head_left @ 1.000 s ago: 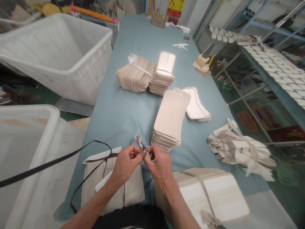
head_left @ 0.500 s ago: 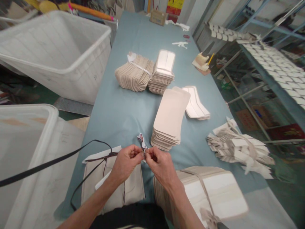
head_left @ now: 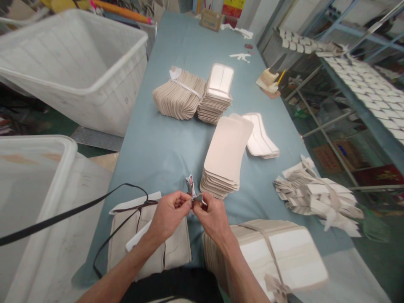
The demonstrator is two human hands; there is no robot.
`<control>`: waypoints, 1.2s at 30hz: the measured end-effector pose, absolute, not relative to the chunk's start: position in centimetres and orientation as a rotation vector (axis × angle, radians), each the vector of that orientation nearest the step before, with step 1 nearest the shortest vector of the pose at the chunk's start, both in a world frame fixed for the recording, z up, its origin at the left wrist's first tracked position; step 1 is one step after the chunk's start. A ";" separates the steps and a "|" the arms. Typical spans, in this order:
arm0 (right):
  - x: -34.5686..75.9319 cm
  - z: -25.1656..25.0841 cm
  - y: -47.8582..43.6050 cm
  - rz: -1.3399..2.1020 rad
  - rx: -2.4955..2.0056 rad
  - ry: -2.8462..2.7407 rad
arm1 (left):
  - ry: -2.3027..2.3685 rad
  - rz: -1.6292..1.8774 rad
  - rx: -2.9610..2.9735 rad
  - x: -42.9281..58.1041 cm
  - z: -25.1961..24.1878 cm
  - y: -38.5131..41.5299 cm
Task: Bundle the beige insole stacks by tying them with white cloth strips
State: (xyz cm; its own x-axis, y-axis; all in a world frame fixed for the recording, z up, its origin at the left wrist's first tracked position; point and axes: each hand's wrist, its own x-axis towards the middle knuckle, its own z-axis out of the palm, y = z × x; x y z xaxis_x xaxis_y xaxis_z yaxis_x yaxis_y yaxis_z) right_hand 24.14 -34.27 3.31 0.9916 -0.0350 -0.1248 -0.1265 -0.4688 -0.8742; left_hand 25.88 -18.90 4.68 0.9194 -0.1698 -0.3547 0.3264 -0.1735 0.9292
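Note:
Both hands meet above the table's near part, pinching a small crumpled strip (head_left: 190, 185) with a white, grey and reddish pattern; whether it is cloth or wrapper I cannot tell. My left hand (head_left: 172, 210) has thumb and forefinger closed on one side of it. My right hand (head_left: 211, 212) pinches the other side, where a grey end shows. Just beyond them lies a stack of beige rounded panels (head_left: 225, 147). Below my left arm is a beige bundle (head_left: 120, 235) with a black cord (head_left: 110, 193). Under my right forearm sits a large tied stack (head_left: 296, 256).
Farther up the blue-grey table (head_left: 176, 155) stand two more panel stacks, a tied one (head_left: 179, 94) and an upright one (head_left: 217, 90). A few white panels (head_left: 260, 136) and a bundle of scraps (head_left: 315, 198) lie right. White bins (head_left: 104, 80) line the left side.
My right fingers have shifted slightly on the strip, and more of its grey end now shows between the hands. Its upper tip has moved a little right. The stacks stay put.

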 end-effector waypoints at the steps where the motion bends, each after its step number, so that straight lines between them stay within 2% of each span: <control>1: 24.1 3.1 -34.3 0.140 -1.993 0.138 | 0.141 -0.467 1.670 26.0 4.6 -18.9; 5: 23.9 2.5 -34.4 0.258 -1.716 0.256 | 0.177 -0.544 1.624 26.5 4.9 -19.1; 9: 23.8 2.4 -34.4 0.268 -1.620 0.278 | 0.153 -0.555 1.624 26.7 5.6 -19.2; 16: 23.4 2.0 -35.0 0.172 -1.943 0.233 | 0.159 -0.540 1.675 26.4 5.0 -18.8; 21: 23.2 2.1 -35.1 0.223 -1.920 0.199 | 0.173 -0.539 1.663 26.4 4.8 -18.4; 31: 23.3 3.2 -35.6 0.122 -1.968 0.156 | 0.152 -0.486 1.613 26.0 4.8 -16.9; 36: 22.9 4.6 -35.4 -0.019 -2.090 -0.037 | 0.031 -0.452 1.678 25.9 5.1 -16.7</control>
State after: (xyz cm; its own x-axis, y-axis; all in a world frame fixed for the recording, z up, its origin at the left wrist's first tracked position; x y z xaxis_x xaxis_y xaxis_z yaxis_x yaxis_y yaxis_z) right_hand 22.92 -35.42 4.62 0.9994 0.0184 0.0287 0.0340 -0.4963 -0.8675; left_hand 25.92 -16.69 5.11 0.9206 -0.2363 -0.3108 0.2769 -0.1659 0.9465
